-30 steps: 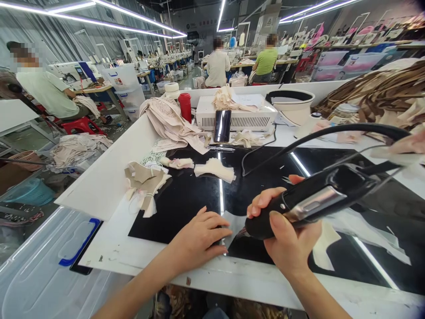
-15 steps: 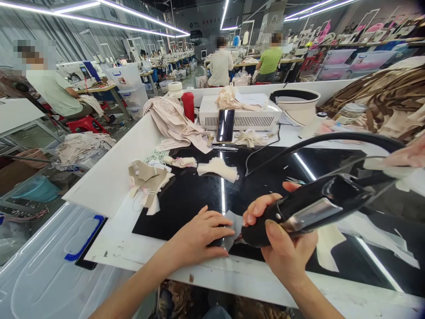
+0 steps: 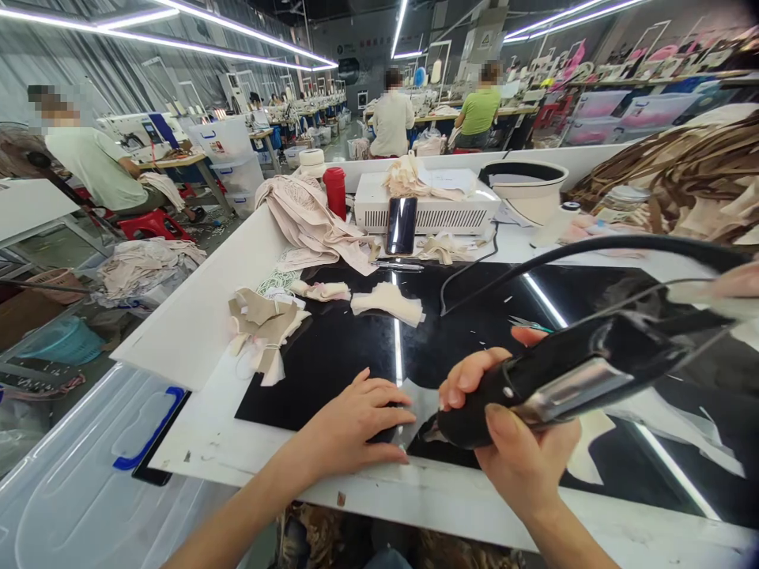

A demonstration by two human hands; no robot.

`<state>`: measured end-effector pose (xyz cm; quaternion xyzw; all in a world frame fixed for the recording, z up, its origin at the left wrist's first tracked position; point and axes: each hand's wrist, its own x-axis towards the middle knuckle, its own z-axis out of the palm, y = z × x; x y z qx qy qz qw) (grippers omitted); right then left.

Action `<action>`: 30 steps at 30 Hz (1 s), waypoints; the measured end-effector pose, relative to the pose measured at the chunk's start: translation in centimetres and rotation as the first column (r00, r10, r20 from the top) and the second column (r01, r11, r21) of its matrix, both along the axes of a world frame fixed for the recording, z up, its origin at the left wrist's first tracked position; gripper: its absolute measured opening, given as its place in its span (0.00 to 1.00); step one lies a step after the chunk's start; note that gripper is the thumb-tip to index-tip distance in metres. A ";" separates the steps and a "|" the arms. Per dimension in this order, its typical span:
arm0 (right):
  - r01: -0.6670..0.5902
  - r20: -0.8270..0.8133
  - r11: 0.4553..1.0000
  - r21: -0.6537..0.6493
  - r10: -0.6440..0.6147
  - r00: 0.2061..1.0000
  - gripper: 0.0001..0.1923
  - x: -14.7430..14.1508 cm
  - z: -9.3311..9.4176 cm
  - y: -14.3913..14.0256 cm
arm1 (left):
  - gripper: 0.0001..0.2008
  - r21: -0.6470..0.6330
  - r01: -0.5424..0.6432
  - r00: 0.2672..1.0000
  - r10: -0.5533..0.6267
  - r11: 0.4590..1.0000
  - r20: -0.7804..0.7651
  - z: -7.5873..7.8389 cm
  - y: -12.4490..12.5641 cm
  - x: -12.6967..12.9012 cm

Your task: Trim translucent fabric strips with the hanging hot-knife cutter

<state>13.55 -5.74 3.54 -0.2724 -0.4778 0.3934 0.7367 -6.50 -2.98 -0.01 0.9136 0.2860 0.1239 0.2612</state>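
My left hand lies palm down with its fingers stretched out, pressing on a small translucent whitish sheet on the glossy black board. My right hand is wrapped round a black corded hand tool with a silver metal lever on its side. The tool slants down to the left, its narrow tip just above or on the sheet's right part; contact cannot be made out. Cream fabric pieces lie behind my right hand. Scissors with a greenish handle lie partly hidden behind the tool.
Cream fabric scraps and a tied bundle lie at left. A phone leans against a vented white box. A black cable arches over the right side. Another person's hand reaches in at the right edge.
My right hand has shifted slightly right with the tool, and its tip now shows more. My left hand has stayed in place. The other person's hand has moved right, mostly out of view.
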 end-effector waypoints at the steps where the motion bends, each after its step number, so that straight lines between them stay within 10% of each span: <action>1: 0.044 -0.004 0.999 -0.001 -0.044 0.999 0.27 0.5 0.3 0.3 | 0.22 0.016 -0.006 1.000 0.006 1.000 0.004 0.1 0.0 0.1; 7: 0.245 -0.044 0.969 0.015 -0.245 0.969 0.27 2.5 0.8 2.3 | 0.22 0.127 -0.008 1.000 0.006 0.992 0.015 -0.4 0.5 1.9; 30: 0.263 0.048 0.965 0.002 -0.263 0.964 0.25 2.5 -0.7 2.8 | 0.26 0.153 -0.019 0.996 0.031 0.988 -0.079 -1.3 0.8 3.2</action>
